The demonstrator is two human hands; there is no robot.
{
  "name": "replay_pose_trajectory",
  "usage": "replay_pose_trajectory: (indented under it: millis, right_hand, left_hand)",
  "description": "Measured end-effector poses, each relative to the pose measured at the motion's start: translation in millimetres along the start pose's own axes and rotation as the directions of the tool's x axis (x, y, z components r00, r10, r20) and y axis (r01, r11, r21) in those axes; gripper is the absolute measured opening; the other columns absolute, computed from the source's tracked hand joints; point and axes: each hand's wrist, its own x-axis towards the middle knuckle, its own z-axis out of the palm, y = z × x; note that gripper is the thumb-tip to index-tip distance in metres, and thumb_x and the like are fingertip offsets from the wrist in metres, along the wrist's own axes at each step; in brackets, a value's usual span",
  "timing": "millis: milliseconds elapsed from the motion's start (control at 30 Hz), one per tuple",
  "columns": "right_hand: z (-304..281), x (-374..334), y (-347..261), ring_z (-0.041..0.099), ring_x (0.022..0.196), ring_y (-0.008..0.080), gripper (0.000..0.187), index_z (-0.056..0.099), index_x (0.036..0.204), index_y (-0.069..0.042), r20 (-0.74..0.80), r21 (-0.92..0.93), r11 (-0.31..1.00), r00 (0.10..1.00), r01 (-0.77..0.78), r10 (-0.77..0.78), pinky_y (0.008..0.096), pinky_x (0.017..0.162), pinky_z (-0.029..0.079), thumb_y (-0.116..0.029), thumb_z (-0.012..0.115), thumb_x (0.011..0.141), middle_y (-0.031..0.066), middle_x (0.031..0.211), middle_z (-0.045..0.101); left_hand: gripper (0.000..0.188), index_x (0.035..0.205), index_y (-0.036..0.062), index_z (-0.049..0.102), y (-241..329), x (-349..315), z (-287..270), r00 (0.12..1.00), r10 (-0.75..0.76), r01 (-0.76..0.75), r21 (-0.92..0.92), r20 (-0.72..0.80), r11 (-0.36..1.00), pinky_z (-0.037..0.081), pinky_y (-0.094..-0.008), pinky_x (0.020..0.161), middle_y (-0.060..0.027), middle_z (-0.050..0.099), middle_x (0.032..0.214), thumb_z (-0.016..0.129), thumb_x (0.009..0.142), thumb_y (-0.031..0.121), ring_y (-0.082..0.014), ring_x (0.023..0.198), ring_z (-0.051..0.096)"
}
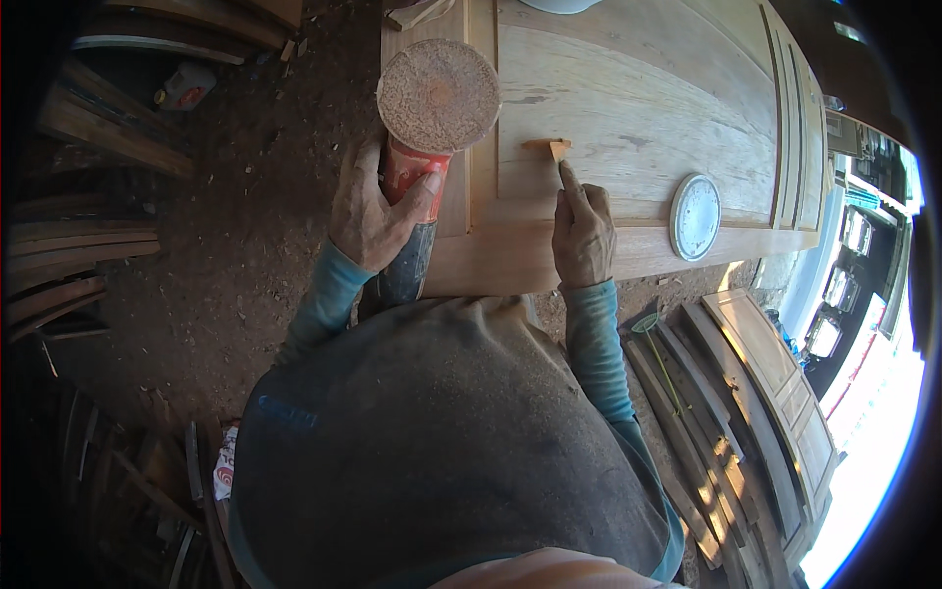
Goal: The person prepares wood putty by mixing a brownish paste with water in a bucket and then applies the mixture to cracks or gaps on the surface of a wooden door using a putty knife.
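Grinder (420, 162): red body, dark rear end, gripped by left hand (371, 208) with thumb across the body; round disc (439, 95) faces up, thickly dusted tan
Orange scraper piece (558, 151): on the door panel, pinched in right hand (586, 231), index finger laid along it; cannot tell how much of the orange at its tip is tool and how much is smear
Wooden door (638, 118): lies flat ahead of the person, pale streaky panel inside raised frame strips
In the way: disc covers part of the door's left frame and the panel's edge; white round lid (696, 217) sits right of right hand, over panel edge and near rail
Far edge of door: white container (559, 4), cut off by the top of view; wood offcut (420, 14) at the left corner
Left side: dirt ground (245, 167) with chips, stacked planks (83, 245), pale jug (184, 87) with red patch between timbers
Right side: leaning boards (702, 393), a panelled door (770, 368) beside them, green netted hoop (645, 323) on top
Nearest camera: dark garment (422, 422), teal sleeves (596, 344)
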Motion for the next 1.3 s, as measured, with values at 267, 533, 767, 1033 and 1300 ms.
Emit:
replay_pose_trajectory:
  millis: [267, 533, 767, 1033, 1300]
  right_hand:
    - [4.5, 0.6, -21.9, 0.068, 0.088, 0.0403, 0.048, 0.058, 0.146, -0.008, 0.202, -0.139, 0.985, 0.971, -0.102, 0.129, 0.0509, 0.075, 0.056, -0.017, 0.065, 0.099, 0.0208, 0.095, 0.061]
    - [-14.6, 9.4, -20.4, 0.068, 0.085, 0.0413, 0.043, 0.063, 0.140, -0.009, 0.243, -0.058, 0.998, 0.969, -0.037, 0.050, 0.0506, 0.074, 0.055, -0.015, 0.066, 0.098, 0.0206, 0.094, 0.063]
    - [-41.1, 7.9, 25.2, 0.068, 0.089, 0.0363, 0.038, 0.070, 0.134, -0.011, 0.203, 0.033, 0.999, 0.979, 0.027, -0.034, 0.0475, 0.076, 0.054, -0.007, 0.068, 0.096, 0.0156, 0.100, 0.065]
    - [-55.7, 48.5, 84.8, 0.068, 0.091, 0.0330, 0.039, 0.073, 0.132, -0.013, 0.262, -0.009, 0.969, 0.936, 0.248, -0.237, 0.0421, 0.082, 0.055, -0.004, 0.072, 0.093, 0.0147, 0.105, 0.067]
    - [-42.5, 72.4, 76.1, 0.066, 0.095, 0.0318, 0.040, 0.072, 0.132, -0.018, 0.337, 0.008, 0.897, 0.843, 0.443, -0.419, 0.0439, 0.080, 0.056, -0.005, 0.069, 0.094, 0.0109, 0.102, 0.064]
  left_hand:
    - [0.080, 0.151, -0.0055, 0.042, -1.9, 0.6, 0.5, 1.000, 0.010, -0.010, 0.040, -0.005, 0.999, 0.052, -0.0497, 0.103, -0.0265, 0.052, 0.135, 0.076, 0.094, 0.040, -0.0381, 0.126, 0.057]
    - [0.079, 0.150, -0.0051, 0.043, -0.4, 3.3, 0.7, 1.000, 0.005, -0.004, -0.035, 0.028, 0.999, 0.052, -0.0496, 0.103, -0.0261, 0.051, 0.135, 0.076, 0.094, 0.039, -0.0381, 0.126, 0.057]
    - [0.078, 0.148, -0.0054, 0.044, -2.4, 1.8, 4.6, 0.999, 0.028, -0.028, 0.007, -0.033, 1.000, 0.053, -0.0491, 0.102, -0.0259, 0.053, 0.132, 0.077, 0.093, 0.041, -0.0383, 0.124, 0.058]
    - [0.075, 0.146, -0.0040, 0.047, -1.6, 0.8, 3.3, 1.000, -0.012, 0.013, 0.032, -0.026, 0.999, 0.053, -0.0480, 0.100, -0.0239, 0.054, 0.132, 0.077, 0.093, 0.039, -0.0361, 0.120, 0.060]
    - [0.073, 0.145, -0.0033, 0.048, 5.9, 2.0, 3.0, 0.999, 0.003, -0.003, -0.001, -0.040, 1.000, 0.053, -0.0479, 0.101, -0.0233, 0.054, 0.132, 0.077, 0.093, 0.039, -0.0345, 0.120, 0.060]
